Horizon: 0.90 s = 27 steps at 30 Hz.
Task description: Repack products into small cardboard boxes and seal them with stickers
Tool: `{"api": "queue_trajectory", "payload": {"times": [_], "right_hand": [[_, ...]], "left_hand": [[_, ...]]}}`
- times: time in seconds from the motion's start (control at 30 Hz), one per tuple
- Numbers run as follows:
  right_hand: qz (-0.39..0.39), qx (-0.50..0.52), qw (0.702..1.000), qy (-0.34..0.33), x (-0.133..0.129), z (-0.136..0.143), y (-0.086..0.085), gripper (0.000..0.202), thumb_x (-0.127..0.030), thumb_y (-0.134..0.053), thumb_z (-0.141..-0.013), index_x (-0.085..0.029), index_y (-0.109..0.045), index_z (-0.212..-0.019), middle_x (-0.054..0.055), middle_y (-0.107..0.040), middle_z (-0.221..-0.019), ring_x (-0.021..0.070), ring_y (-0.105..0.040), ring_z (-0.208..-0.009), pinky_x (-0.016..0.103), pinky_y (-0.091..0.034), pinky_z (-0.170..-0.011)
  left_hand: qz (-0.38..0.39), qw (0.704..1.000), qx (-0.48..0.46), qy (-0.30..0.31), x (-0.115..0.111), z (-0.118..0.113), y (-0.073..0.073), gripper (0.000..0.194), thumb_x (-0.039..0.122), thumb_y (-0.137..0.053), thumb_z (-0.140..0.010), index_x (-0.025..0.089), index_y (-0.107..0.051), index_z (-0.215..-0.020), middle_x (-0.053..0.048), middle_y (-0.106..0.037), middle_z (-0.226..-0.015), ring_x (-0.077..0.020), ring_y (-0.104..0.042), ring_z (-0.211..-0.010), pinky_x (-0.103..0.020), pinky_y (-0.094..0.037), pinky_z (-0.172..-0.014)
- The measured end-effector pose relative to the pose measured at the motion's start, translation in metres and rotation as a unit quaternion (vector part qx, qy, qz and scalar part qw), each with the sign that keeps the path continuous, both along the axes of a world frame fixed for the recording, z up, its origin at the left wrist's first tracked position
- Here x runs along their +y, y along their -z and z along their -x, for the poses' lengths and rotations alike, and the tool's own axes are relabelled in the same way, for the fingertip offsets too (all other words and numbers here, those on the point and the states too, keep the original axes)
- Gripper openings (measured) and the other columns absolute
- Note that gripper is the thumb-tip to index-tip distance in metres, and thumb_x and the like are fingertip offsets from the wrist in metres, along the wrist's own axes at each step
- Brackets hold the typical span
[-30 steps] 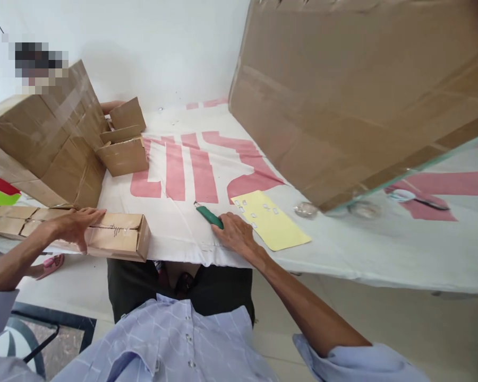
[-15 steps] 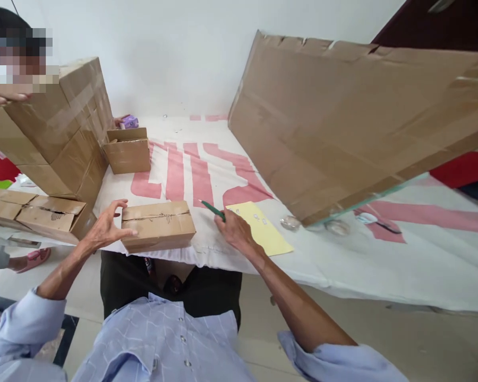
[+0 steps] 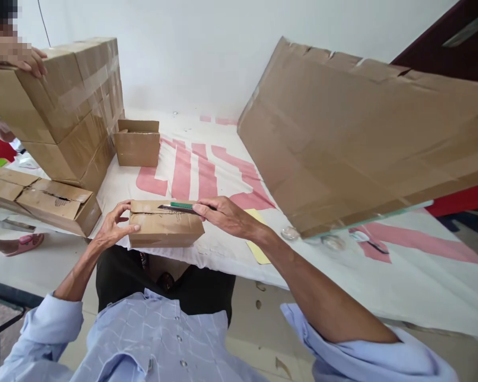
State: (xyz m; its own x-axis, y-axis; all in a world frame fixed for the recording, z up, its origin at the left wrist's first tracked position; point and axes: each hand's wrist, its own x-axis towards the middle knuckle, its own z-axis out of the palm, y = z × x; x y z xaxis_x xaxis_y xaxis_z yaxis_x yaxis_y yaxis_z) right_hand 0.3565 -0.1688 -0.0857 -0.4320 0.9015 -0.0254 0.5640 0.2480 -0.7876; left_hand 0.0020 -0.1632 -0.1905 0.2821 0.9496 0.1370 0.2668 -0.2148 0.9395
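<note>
A small cardboard box (image 3: 167, 233) lies near the table's front edge, with a torn seam along its top. My left hand (image 3: 113, 225) grips its left end, the fingers at the far corner and the thumb on the near side. In my right hand (image 3: 223, 215) is a green utility knife (image 3: 181, 206), its blade pointing left over the box's top. Whether the blade touches the cardboard I cannot tell. A yellow sheet of paper (image 3: 258, 252) lies partly hidden under my right forearm.
Large taped cartons (image 3: 69, 106) are stacked at the left, a person's hand (image 3: 34, 61) on top. An open small carton (image 3: 137, 148) stands beside them. More boxes (image 3: 56, 204) line the front left. At the right leans a big cardboard panel (image 3: 362, 138), near clear round items (image 3: 290, 233).
My right hand has moved left, bringing the utility knife from beside the yellow sheet to above the box. My left hand has closed onto the box's end. The purple packet has gone from view.
</note>
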Motion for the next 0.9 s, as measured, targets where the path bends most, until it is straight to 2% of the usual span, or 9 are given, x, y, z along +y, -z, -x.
{"api": "queue_trajectory", "payload": {"times": [0.07, 0.17, 0.23, 0.37, 0.53, 0.77, 0.9], "right_hand": [[-0.007, -0.017, 1.000, -0.014, 0.004, 0.007, 0.000, 0.059, -0.075, -0.049, -0.100, -0.024, -0.045, -0.072, -0.002, -0.042, -0.070, 0.0144, -0.037, -0.065, 0.032, -0.031, -0.063], [-0.020, -0.039, 0.999, -0.023, 0.011, 0.012, -0.001, 0.056, -0.071, -0.048, -0.101, -0.024, -0.041, -0.071, -0.002, -0.040, -0.068, 0.0142, -0.037, -0.065, 0.033, -0.030, -0.063], [-0.023, -0.049, 0.998, -0.030, 0.014, 0.015, -0.003, 0.054, -0.067, -0.046, -0.102, -0.025, -0.040, -0.071, -0.002, -0.041, -0.068, 0.0142, -0.037, -0.065, 0.033, -0.030, -0.064], [-0.044, -0.075, 0.995, -0.054, 0.017, 0.026, -0.011, 0.047, -0.059, -0.045, -0.103, -0.024, -0.040, -0.071, -0.003, -0.040, -0.069, 0.0138, -0.037, -0.065, 0.033, -0.030, -0.065], [-0.090, -0.149, 0.982, -0.070, 0.021, 0.051, -0.023, 0.040, -0.048, -0.046, -0.105, -0.022, -0.050, -0.075, -0.002, -0.046, -0.070, 0.0146, -0.041, -0.067, 0.033, -0.029, -0.068], [-0.151, -0.283, 0.943, -0.092, 0.025, 0.071, -0.048, 0.038, -0.038, -0.048, -0.105, -0.021, -0.052, -0.071, -0.001, -0.050, -0.066, 0.0136, -0.038, -0.063, 0.033, -0.025, -0.066], [-0.168, -0.332, 0.922, -0.104, 0.021, 0.079, -0.058, 0.039, -0.039, -0.050, -0.107, -0.019, -0.060, -0.075, 0.002, -0.058, -0.070, 0.0147, -0.044, -0.066, 0.032, -0.025, -0.065]], "left_hand": [[-0.010, 1.000, 0.009, 0.010, -0.002, 0.000, 0.002, 0.062, 0.059, -0.090, -0.079, 0.026, -0.066, -0.125, -0.014, -0.052, -0.164, -0.0392, -0.056, -0.150, -0.056, -0.054, -0.116], [-0.030, 0.998, 0.033, 0.033, -0.004, 0.001, 0.004, 0.091, 0.063, -0.097, -0.069, 0.029, -0.060, -0.144, -0.015, -0.045, -0.166, -0.0424, -0.048, -0.155, -0.061, -0.052, -0.119], [-0.045, 0.996, 0.049, 0.050, -0.004, 0.000, 0.006, 0.104, 0.063, -0.101, -0.062, 0.030, -0.055, -0.149, -0.017, -0.041, -0.166, -0.0442, -0.043, -0.157, -0.064, -0.052, -0.120], [-0.073, 0.993, 0.068, 0.058, -0.004, -0.002, 0.007, 0.094, 0.058, -0.098, -0.069, 0.030, -0.054, -0.147, -0.017, -0.043, -0.161, -0.0423, -0.045, -0.154, -0.064, -0.054, -0.117], [-0.080, 0.993, 0.065, 0.055, -0.004, -0.003, 0.011, 0.089, 0.055, -0.097, -0.071, 0.030, -0.053, -0.144, -0.016, -0.042, -0.161, -0.0407, -0.047, -0.152, -0.064, -0.055, -0.115], [-0.084, 0.993, 0.067, 0.049, -0.002, -0.003, 0.010, 0.092, 0.050, -0.099, -0.069, 0.032, -0.053, -0.147, -0.014, -0.043, -0.160, -0.0414, -0.047, -0.153, -0.063, -0.056, -0.115], [-0.082, 0.993, 0.069, 0.051, -0.002, -0.004, 0.008, 0.092, 0.048, -0.099, -0.069, 0.032, -0.053, -0.148, -0.013, -0.044, -0.159, -0.0417, -0.047, -0.153, -0.064, -0.056, -0.115]]}}
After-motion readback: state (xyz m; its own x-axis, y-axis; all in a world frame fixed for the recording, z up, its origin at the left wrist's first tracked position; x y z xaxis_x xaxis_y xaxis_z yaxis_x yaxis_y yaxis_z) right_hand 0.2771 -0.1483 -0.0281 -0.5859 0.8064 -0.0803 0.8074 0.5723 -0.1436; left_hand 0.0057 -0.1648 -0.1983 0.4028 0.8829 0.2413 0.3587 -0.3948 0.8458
